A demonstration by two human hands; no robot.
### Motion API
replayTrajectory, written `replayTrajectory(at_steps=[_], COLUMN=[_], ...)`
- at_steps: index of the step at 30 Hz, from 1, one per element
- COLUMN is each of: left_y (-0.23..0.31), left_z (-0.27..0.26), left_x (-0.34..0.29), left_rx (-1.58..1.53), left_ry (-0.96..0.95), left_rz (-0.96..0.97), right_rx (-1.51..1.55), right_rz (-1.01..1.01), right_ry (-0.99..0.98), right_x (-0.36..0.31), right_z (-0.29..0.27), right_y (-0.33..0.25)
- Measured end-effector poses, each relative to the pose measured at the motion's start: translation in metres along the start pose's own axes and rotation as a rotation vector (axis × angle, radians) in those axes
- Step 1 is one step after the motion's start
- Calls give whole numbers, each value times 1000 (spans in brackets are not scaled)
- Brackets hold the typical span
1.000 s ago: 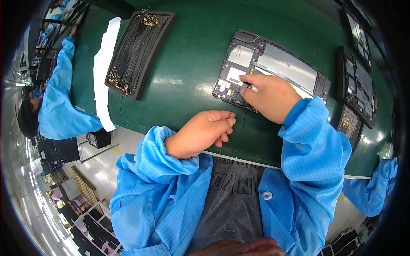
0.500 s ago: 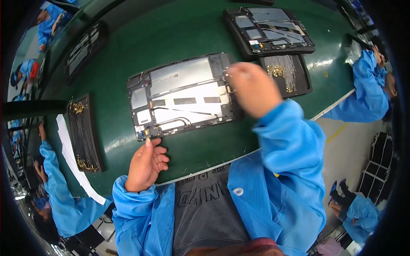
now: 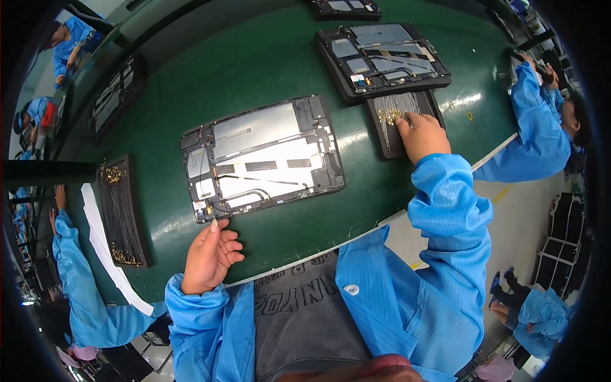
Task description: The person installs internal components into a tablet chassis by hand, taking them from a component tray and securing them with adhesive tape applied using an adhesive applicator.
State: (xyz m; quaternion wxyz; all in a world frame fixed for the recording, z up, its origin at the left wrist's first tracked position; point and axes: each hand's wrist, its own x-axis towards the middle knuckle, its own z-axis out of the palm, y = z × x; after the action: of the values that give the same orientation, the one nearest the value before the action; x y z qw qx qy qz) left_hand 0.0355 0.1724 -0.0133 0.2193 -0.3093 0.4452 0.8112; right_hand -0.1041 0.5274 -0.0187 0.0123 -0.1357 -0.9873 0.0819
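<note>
An opened tablet (image 3: 254, 137) lies on the green table in front of me, its metal plates, black strips and thin wires exposed. My left hand (image 3: 213, 254) is at its near left corner, thumb and index finger pinched at the edge, other fingers loosely curled. To the right, my right hand (image 3: 425, 137) reaches into a black tray (image 3: 394, 148). Its fingertips are closed among thin grey cables (image 3: 398, 104) with gold-coloured ends; whether a single cable is between them is hidden.
Beyond the cable tray, another opened tablet (image 3: 391, 57) rests on a black foam tray. Black cables with gold ends fill a tray (image 3: 143, 235) at left, beside white paper (image 3: 108, 254). A further tablet (image 3: 114, 95) lies far left. Co-workers in blue sit on both sides, one at right (image 3: 531, 140).
My right hand has left the tablet's right edge and moved right into the cable tray. My left hand stays at the near left corner. The whole view has shifted slightly.
</note>
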Motion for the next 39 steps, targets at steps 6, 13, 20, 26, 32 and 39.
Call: replayTrajectory(at_steps=[6,13,20,26,32,39], left_y=[-3,-13,-4,-10,-13,-16], left_z=[2,27,72,56,56,72], left_x=[-1,-21,-24,-26,-17,5], left_rx=[12,671,1614,1534,1524,1400], left_ry=[28,141,-226,-242,-186,-180], left_rz=[5,264,1397,1200,1137,1233], right_rx=[189,446,634,753,884,1219], right_rz=[110,-89,-654,-565,-377,208], right_ry=[-58,179,-981,-1187,-1198,-1342], right_x=[3,-49,-112,-115,-114,-114], right_z=[-11,-52,-68,-48,-36,-21], right_y=[6,-20,-91,-86,-75,-80])
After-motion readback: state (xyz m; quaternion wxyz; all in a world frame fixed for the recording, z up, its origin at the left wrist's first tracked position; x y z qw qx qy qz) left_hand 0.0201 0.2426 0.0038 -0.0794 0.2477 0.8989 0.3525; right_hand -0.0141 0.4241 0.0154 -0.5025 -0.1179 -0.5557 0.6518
